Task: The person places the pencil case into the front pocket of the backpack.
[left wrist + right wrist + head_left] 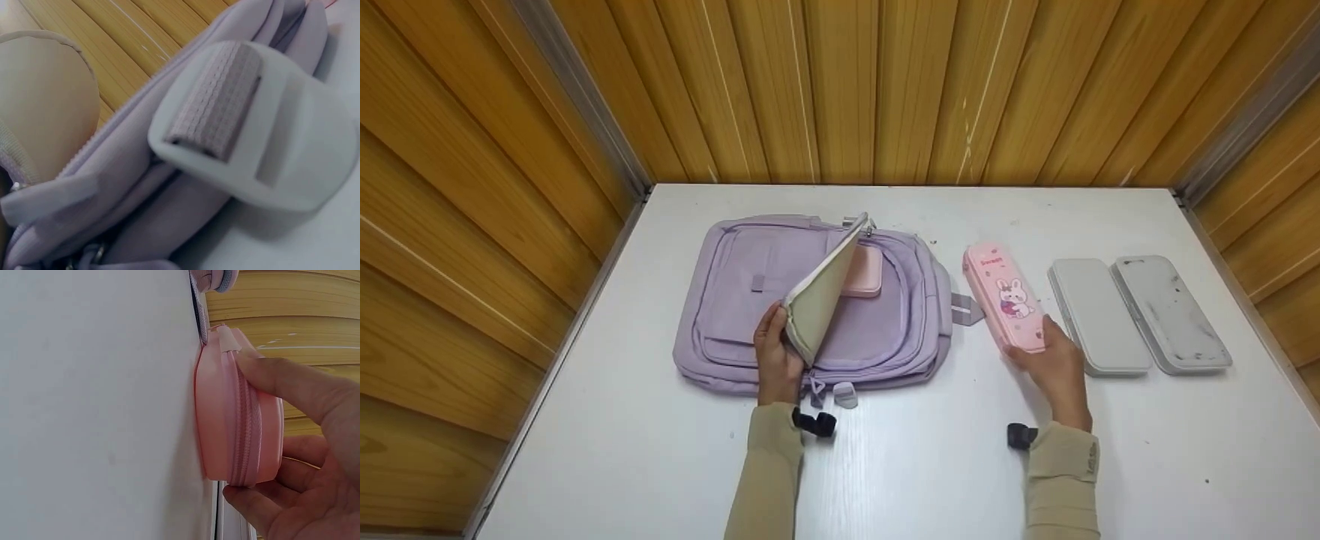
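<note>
A lavender backpack (pixel 735 300) lies flat on the white table, its front pocket unzipped. My left hand (pixel 778 356) grips the edge of the raised pocket flap (pixel 829 300), whose cream lining faces right. Inside the pocket sits a pink case (pixel 864 271), partly hidden behind the flap. To the right of the bag, my right hand (pixel 1054 367) holds the near end of a pink pencil case (pixel 997 296) with a bunny picture. In the right wrist view, thumb and fingers clasp the sides of its zipped end (pixel 242 416). The left wrist view shows a strap buckle (pixel 253 129), but not the left hand.
Two pale grey pencil cases, one plain (pixel 1099 319) and one with dark marks (pixel 1174 315), lie side by side at the right. A grey strap tab (pixel 966 309) sticks out from the bag toward the pink pencil case. Wood-patterned walls (pixel 877 90) enclose the table.
</note>
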{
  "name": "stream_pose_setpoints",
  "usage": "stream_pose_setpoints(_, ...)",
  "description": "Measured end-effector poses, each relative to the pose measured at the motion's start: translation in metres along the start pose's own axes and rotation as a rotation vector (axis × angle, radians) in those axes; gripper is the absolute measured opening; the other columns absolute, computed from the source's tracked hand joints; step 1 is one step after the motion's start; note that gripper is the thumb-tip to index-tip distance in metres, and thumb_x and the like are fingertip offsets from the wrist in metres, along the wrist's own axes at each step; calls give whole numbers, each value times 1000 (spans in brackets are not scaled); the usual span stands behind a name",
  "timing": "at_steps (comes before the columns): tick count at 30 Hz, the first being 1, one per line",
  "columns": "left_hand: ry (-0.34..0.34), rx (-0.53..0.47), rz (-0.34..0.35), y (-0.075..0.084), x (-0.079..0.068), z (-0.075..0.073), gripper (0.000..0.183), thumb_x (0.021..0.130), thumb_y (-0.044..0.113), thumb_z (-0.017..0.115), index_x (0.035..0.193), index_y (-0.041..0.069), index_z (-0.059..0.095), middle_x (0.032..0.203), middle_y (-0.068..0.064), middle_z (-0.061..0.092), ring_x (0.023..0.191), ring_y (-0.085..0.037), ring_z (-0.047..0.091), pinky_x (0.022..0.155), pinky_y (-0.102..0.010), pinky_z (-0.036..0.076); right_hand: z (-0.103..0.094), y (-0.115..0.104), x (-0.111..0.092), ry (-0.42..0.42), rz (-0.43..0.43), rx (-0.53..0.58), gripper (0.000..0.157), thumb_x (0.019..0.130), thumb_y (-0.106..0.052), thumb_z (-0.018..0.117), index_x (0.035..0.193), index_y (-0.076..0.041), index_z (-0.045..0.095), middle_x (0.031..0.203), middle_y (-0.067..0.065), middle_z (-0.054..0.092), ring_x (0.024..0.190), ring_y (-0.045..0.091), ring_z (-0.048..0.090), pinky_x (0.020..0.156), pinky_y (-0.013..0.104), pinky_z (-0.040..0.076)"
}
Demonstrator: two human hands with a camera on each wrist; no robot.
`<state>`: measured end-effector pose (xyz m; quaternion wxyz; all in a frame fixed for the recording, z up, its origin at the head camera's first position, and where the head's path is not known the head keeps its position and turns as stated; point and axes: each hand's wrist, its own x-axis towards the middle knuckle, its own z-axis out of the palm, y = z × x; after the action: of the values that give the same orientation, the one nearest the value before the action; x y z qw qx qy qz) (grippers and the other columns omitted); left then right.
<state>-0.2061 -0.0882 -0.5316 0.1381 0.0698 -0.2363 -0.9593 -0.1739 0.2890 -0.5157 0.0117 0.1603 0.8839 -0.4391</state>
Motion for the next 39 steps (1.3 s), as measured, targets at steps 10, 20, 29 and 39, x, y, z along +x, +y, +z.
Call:
stream_pose_setpoints(10,12,0,-1,0,1,-1,16,69,13,85,80,12,74,82,0,69,77,-11,65,73,-22,53,0,-3,1,3,-17,-10,90,83,-21,74,151,-1,18,156,21,20,144,41,20,118,50,20)
stream_pose_setpoints(20,-24,-7,4,-1,1,-2,16,70,14,84,82,13,75,84,0,70,79,-11,66,74,-23,54,-5,-9,1,1,-78,-8,87,82,-21,74,149,1,23,156,20,23,143,41,23,117,51,24)
stream_pose_setpoints(29,-77,-33,10,-2,1,-5,12,74,12,81,84,12,75,86,-1,70,81,-12,67,76,-23,55,-13,-15,2,-16,-143,-17,85,81,-18,75,148,1,26,153,23,27,140,44,30,113,53,30)
stream_pose_setpoints(39,-43,-26,7,-2,1,-3,17,69,14,83,83,12,74,84,-1,70,80,-12,67,75,-23,55,-22,-29,7,-123,-224,-8,85,83,-16,74,150,-4,25,156,21,21,142,43,24,113,51,31)
